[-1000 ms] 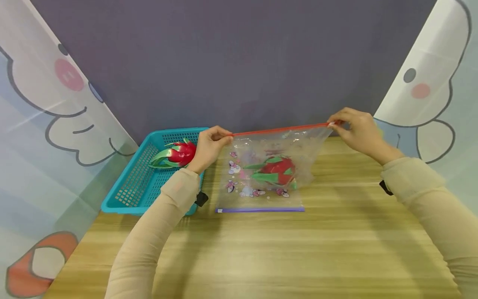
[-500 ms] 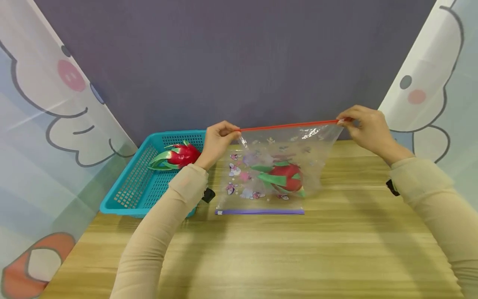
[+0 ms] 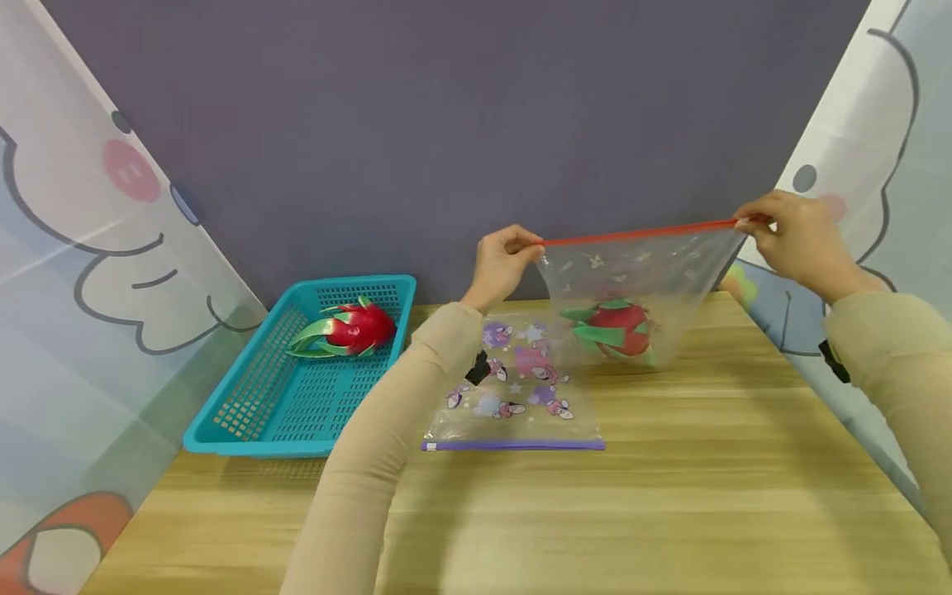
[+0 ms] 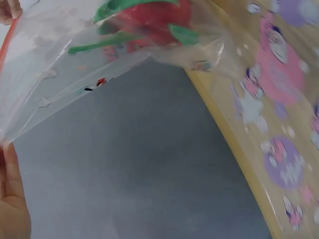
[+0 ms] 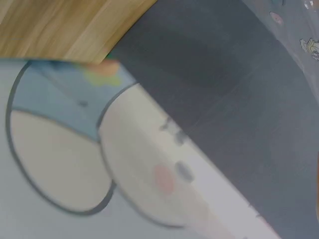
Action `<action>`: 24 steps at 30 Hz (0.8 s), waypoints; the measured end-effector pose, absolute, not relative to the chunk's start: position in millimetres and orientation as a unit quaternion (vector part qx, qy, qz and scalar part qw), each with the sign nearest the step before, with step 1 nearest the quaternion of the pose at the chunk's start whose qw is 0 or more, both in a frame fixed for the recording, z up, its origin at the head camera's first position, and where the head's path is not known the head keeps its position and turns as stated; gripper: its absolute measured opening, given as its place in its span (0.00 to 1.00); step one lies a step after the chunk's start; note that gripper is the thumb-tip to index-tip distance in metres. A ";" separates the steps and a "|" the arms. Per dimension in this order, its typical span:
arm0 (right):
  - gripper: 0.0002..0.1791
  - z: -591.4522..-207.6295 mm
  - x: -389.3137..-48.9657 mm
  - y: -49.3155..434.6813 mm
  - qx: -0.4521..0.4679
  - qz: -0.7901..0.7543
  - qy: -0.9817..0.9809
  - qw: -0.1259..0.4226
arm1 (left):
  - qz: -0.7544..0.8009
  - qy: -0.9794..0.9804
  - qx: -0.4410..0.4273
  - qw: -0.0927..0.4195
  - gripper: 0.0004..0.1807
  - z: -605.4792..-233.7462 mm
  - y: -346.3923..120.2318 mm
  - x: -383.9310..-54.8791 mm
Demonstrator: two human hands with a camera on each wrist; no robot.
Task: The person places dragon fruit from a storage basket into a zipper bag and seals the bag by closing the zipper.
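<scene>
A clear zip bag (image 3: pixel 654 273) with a red zip strip hangs between the two hands, a red and green dragon fruit (image 3: pixel 623 326) inside it. My left hand (image 3: pixel 500 263) pinches the strip's left end; my right hand (image 3: pixel 799 240) pinches its right end, near the slider. In the left wrist view the dragon fruit (image 4: pixel 154 20) shows through the film, and fingers (image 4: pixel 12 184) hold the bag's corner. A second zip bag (image 3: pixel 513 397), printed with cartoon figures and edged by a purple strip, lies flat on the table below the left hand.
On the left stands a blue plastic basket (image 3: pixel 297 449) holding another dragon fruit (image 3: pixel 360 326). The wooden table (image 3: pixel 632 512) meets a grey wall (image 3: pixel 461 124) at the back. Cartoon-printed curtains (image 3: pixel 67 198) hang at both sides.
Both hands have moved right and slightly up with the red-strip bag, carrying the dragon fruit along. More of the purple-strip bag and of the basket now shows.
</scene>
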State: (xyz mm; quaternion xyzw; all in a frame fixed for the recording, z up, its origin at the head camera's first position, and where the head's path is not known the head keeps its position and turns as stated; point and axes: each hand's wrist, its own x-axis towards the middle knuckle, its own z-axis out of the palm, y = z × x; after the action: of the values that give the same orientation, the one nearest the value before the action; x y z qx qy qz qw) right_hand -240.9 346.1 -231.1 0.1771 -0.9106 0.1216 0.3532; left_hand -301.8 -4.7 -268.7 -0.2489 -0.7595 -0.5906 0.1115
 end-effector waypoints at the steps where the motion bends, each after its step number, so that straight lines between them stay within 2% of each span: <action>1: 0.05 -227.9 -242.2 350.9 0.162 0.114 -0.918 0.344 | -0.590 -0.759 -0.249 0.115 0.05 -269.0 3.2 -304.9; 7: 0.08 -216.3 -253.9 374.7 0.096 0.107 -0.940 0.310 | -0.561 -0.775 -0.249 0.148 0.05 -274.7 45.0 -318.5; 14: 0.08 -218.2 -250.7 384.2 0.093 0.095 -0.942 0.309 | -0.570 -0.773 -0.233 0.150 0.06 -282.2 58.9 -317.3; 24: 0.08 -234.6 -242.5 385.7 0.066 0.132 -0.949 0.277 | -0.568 -0.784 -0.238 0.078 0.07 -289.6 54.6 -308.7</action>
State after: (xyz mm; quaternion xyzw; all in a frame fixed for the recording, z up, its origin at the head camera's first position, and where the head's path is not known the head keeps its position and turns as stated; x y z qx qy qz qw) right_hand -242.5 385.7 -234.6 0.0657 -0.9495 0.1325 0.2768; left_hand -308.7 54.6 -289.6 -0.2378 -0.7844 -0.5675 0.0777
